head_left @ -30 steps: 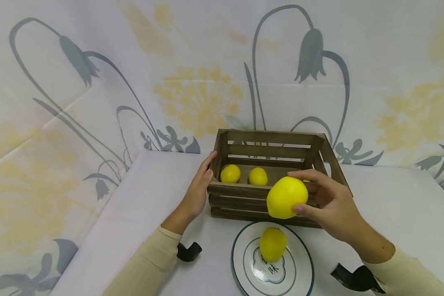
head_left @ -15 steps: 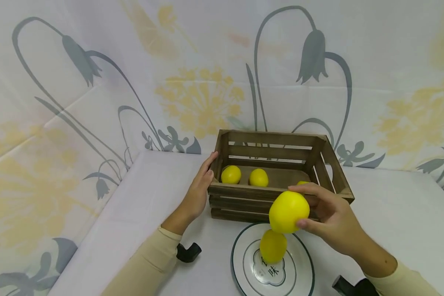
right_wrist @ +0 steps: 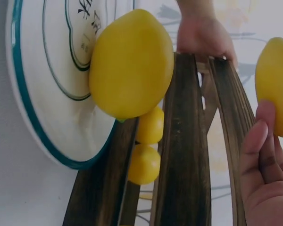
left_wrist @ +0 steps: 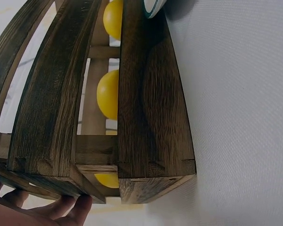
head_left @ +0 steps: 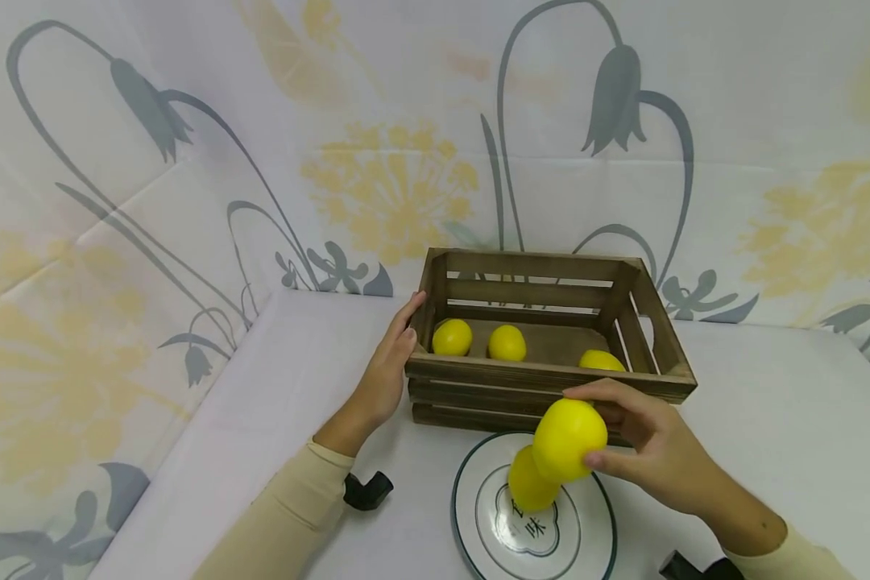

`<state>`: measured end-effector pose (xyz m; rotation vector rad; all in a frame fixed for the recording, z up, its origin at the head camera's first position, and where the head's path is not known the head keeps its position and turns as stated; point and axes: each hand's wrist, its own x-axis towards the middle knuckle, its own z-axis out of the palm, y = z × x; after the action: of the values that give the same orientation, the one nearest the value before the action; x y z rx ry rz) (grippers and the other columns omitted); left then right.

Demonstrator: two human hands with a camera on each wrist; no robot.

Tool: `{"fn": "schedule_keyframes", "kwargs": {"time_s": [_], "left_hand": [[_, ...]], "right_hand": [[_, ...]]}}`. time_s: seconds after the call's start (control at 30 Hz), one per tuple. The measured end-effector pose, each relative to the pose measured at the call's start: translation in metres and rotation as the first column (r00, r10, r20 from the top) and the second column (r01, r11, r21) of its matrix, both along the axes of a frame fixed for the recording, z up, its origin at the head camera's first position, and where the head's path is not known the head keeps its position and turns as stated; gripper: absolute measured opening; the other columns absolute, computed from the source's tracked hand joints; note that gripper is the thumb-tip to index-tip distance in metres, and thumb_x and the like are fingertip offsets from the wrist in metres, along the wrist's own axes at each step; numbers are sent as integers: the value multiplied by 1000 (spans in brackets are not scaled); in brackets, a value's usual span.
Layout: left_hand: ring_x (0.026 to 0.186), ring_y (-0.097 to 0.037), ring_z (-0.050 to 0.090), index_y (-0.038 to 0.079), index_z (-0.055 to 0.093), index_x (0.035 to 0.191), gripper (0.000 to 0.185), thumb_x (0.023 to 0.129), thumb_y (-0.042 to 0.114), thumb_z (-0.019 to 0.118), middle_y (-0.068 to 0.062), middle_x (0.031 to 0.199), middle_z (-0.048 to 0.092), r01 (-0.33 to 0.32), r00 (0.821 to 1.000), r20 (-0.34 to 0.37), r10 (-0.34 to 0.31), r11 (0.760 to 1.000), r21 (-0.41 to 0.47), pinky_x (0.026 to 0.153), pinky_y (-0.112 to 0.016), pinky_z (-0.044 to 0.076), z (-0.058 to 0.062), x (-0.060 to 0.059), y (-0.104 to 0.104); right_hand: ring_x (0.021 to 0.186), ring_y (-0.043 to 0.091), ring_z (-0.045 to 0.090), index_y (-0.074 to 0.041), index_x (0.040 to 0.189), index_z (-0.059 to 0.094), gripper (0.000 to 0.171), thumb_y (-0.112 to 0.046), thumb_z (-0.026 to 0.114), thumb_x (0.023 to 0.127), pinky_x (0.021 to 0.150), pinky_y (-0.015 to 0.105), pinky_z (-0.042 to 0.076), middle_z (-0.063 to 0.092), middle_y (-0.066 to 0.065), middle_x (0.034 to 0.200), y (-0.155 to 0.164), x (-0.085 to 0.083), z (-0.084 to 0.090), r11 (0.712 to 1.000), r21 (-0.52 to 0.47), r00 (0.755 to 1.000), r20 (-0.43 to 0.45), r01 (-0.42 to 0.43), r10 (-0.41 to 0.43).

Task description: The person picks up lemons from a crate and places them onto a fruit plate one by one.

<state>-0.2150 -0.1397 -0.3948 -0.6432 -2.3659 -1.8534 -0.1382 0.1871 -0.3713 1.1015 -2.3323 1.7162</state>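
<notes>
My right hand pinches a yellow lemon between thumb and fingers, in front of the crate. Below it, a second lemon lies on a white plate with a dark rim, partly hidden by the held one in the head view. The right wrist view shows the plate lemon large and the held lemon at the right edge. My left hand rests against the left end of the brown wooden crate; its fingertips touch the slats in the left wrist view.
Inside the crate lie three lemons, two at the left, including one lemon, and another lemon at the right. Black curved pieces show by both sleeves. A flower-patterned cloth hangs behind the white table surface.
My right hand has lowered the lemon from before the crate's front toward the plate, uncovering the crate's right-hand lemon. The left hand has stayed at the crate.
</notes>
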Motion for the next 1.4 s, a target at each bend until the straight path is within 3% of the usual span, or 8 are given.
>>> {"fn": "schedule_keyframes", "kwargs": {"time_s": [0.53, 0.67, 0.93, 1.4], "left_hand": [[156, -20, 7, 22, 18, 161, 52, 109, 29, 21, 2, 168, 12, -15, 1000, -5, 15, 1000, -23, 125, -56, 7, 2, 2, 0], [156, -20, 6, 23, 18, 161, 52, 109, 28, 21, 2, 168, 12, -10, 1000, -2, 10, 1000, -18, 125, -56, 7, 0, 1, 0], [156, -19, 6, 24, 18, 160, 51, 109, 30, 21, 3, 168, 12, -8, 1000, -7, 8, 1000, -15, 125, -56, 7, 2, 0, 0], [156, -19, 6, 21, 18, 160, 53, 109, 32, 21, 2, 168, 13, -2, 1000, -22, 1, 1000, -12, 125, -55, 7, 3, 0, 1]], "right_hand": [[100, 7, 67, -9, 129, 60, 58, 13, 72, 77, 86, 22, 57, 63, -7, 128, 12, 0, -15, 993, 106, 998, 30, 47, -51], [98, 8, 68, -9, 128, 61, 56, 13, 72, 78, 85, 23, 58, 63, -11, 128, 12, 0, -15, 993, 106, 998, 36, 50, -54], [99, 9, 67, -6, 129, 61, 55, 12, 72, 78, 86, 21, 57, 65, -6, 127, 14, 0, -22, 995, 95, 998, 52, 27, -33], [100, 12, 65, -3, 129, 60, 49, 2, 75, 83, 84, 26, 57, 65, -3, 124, 18, -5, -31, 983, 183, 994, 113, -13, -8]]}}
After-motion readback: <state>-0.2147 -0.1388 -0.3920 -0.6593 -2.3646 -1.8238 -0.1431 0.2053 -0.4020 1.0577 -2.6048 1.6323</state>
